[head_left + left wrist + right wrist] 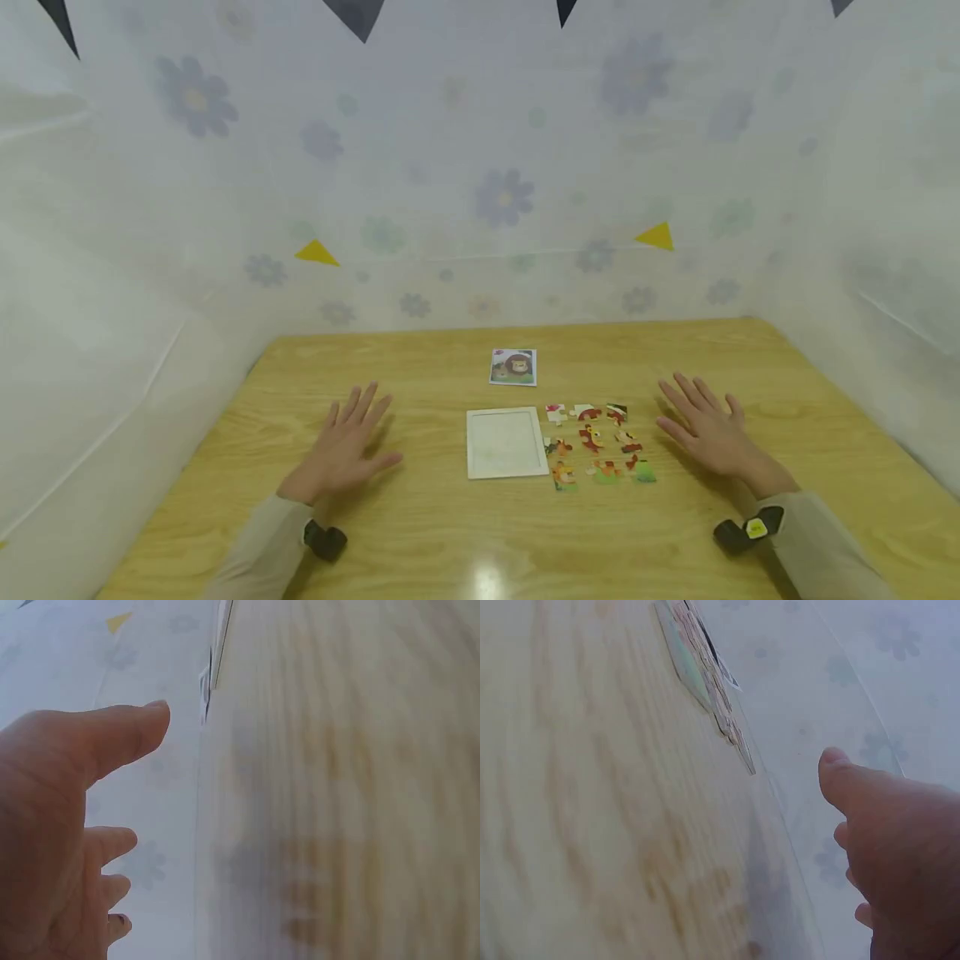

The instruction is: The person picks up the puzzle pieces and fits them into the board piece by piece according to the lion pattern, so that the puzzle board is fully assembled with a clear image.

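My left hand (348,446) hovers with spread fingers over the left side of the table, holding nothing. On the other side, my right hand (708,433) is likewise spread and holds nothing, close to the loose jigsaw pieces. Several of these pieces lie in loose rows, among them a red-brown one (592,438) and a green one (644,472). Left of them a shallow white puzzle tray (472,446) lies flat with a bare inside. In the left wrist view, the thumb (124,735) stands apart from the other fingers; the right thumb (847,776) does too.
Behind the tray lies a small picture card (513,367) showing a lion. The wooden table (420,533) is enclosed at the back and sides by white flowered sheeting (442,167). Wrist cameras (325,540) sit on both sleeves.
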A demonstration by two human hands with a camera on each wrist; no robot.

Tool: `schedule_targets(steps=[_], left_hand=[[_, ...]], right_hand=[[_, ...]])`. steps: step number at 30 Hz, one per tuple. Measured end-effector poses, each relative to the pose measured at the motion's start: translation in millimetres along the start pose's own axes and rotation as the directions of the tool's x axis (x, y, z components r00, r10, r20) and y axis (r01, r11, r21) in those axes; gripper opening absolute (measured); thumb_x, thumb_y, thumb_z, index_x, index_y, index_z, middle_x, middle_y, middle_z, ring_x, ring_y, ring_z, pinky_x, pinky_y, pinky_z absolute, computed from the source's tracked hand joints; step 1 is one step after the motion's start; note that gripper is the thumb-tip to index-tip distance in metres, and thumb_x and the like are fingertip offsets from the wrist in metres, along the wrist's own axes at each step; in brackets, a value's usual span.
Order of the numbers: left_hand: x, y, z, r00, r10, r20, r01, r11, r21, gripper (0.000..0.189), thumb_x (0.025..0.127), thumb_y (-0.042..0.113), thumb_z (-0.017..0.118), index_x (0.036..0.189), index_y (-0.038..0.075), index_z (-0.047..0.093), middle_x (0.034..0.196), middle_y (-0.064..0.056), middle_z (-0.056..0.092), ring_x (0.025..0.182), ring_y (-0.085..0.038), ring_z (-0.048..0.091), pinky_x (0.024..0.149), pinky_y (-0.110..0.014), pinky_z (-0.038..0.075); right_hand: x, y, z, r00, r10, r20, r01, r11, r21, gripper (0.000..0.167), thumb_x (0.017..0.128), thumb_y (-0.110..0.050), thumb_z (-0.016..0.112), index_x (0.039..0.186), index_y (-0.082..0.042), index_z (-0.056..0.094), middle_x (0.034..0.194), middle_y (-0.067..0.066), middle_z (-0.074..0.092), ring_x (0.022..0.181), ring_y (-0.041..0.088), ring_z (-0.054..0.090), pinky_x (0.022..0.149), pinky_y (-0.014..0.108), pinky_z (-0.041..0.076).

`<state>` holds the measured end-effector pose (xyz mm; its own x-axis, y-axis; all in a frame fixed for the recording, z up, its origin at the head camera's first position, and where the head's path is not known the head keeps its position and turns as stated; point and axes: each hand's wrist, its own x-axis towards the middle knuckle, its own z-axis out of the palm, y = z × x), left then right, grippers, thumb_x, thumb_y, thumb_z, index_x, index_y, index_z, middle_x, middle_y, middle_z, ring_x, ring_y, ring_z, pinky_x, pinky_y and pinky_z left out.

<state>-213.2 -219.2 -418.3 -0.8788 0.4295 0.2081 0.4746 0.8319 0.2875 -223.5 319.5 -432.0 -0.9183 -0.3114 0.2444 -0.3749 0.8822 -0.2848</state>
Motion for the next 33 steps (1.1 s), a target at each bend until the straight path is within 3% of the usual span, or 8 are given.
schedule_targets(steps=[6, 11, 16, 23, 33], left_hand=[[-1.5, 5.4, 5.1, 1.000, -0.010, -0.006, 0.010, 0.999, -0.043, 0.076, 0.091, 0.041, 0.062, 0.148, 0.000, 0.032, 0.157, -0.024, 0.020, 0.143, -0.046, 0.018, 0.109, -0.069, 0.010], [-0.9, 10.4, 9.0, 1.000, 0.014, -0.024, -0.015, 0.999, -0.046, 0.068, 0.092, 0.033, 0.063, 0.145, -0.002, 0.037, 0.153, -0.023, 0.029, 0.140, -0.045, 0.026, 0.108, -0.069, 0.017], [7.7, 13.8, 11.5, 0.999, 0.031, -0.008, -0.032, 0.995, -0.093, 0.065, 0.093, 0.029, 0.063, 0.145, -0.001, 0.038, 0.153, -0.022, 0.031, 0.140, -0.044, 0.028, 0.108, -0.067, 0.020], [25.1, 12.9, 15.3, 0.998, 0.031, 0.047, -0.018, 0.963, -0.269, 0.059, 0.095, 0.027, 0.061, 0.144, 0.000, 0.039, 0.153, -0.020, 0.033, 0.140, -0.041, 0.030, 0.109, -0.062, 0.025], [36.7, 22.5, 27.8, 0.991, 0.106, 0.077, -0.076, 0.943, -0.323, 0.053, 0.096, 0.025, 0.059, 0.139, -0.003, 0.044, 0.147, -0.022, 0.041, 0.137, -0.042, 0.035, 0.111, -0.058, 0.027]], right_hand=[[-1.4, 0.3, 8.0, 1.000, -0.008, 0.020, 0.008, 0.999, 0.045, 0.062, 0.101, -0.037, 0.047, 0.152, -0.009, 0.027, 0.156, 0.024, 0.021, 0.137, 0.051, 0.021, 0.097, 0.075, 0.005], [5.5, -8.6, 9.8, 0.999, -0.037, -0.004, 0.038, 0.994, 0.104, 0.053, 0.101, -0.031, 0.048, 0.147, -0.005, 0.039, 0.153, 0.026, 0.026, 0.136, 0.052, 0.021, 0.096, 0.073, 0.012], [19.9, -17.7, 10.8, 0.997, -0.075, -0.030, 0.078, 0.992, 0.096, 0.049, 0.101, -0.030, 0.048, 0.143, -0.005, 0.045, 0.150, 0.027, 0.031, 0.135, 0.052, 0.024, 0.095, 0.070, 0.017], [40.0, -25.9, 14.9, 0.994, -0.110, -0.003, 0.110, 0.987, 0.115, 0.046, 0.101, -0.028, 0.049, 0.141, -0.005, 0.048, 0.148, 0.026, 0.035, 0.133, 0.049, 0.029, 0.093, 0.070, 0.019], [60.3, -45.4, 28.5, 0.989, -0.138, 0.045, 0.130, 0.981, 0.144, 0.039, 0.098, -0.023, 0.056, 0.135, -0.011, 0.056, 0.144, 0.025, 0.041, 0.129, 0.049, 0.033, 0.090, 0.067, 0.023]])
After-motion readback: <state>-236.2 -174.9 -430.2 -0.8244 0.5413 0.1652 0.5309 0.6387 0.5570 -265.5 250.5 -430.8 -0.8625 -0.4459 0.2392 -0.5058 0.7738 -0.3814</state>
